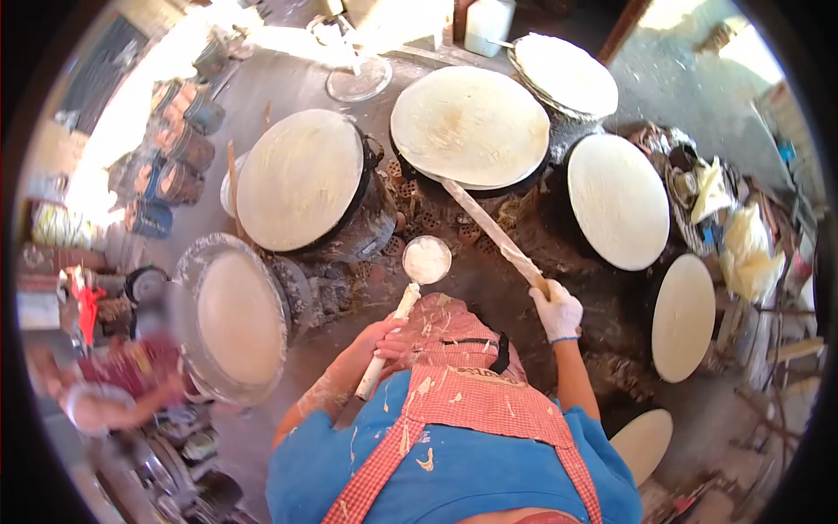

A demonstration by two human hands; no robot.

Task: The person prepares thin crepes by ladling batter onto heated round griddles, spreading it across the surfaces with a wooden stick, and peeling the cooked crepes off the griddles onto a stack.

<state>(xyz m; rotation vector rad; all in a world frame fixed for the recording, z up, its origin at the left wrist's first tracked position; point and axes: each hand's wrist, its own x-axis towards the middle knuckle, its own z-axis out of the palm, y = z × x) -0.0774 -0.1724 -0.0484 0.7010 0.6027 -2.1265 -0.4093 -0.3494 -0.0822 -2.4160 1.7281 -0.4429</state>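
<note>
My left hand (381, 341), bare and smeared with batter, is closed round the pale handle of a ladle (428, 260). White batter fills or coats the ladle's round bowl. In a white glove, my right hand (557, 312) grips a long flat wooden stick (491, 229) crusted with batter. The stick's far end meets the near edge of a large pale flatbread (471, 122) on the middle griddle; whether the tip is under it cannot be made out. To the left stands a wide basin (272, 367) of batter.
Other griddles carry flatbreads at left (301, 179), right (618, 201) and far right (683, 319). A stack of flatbreads (566, 74) stands at the back right. Perforated coal briquettes (428, 220) lie between the stoves. Another person (113, 393) is at the left. Buckets (182, 144) line the left side.
</note>
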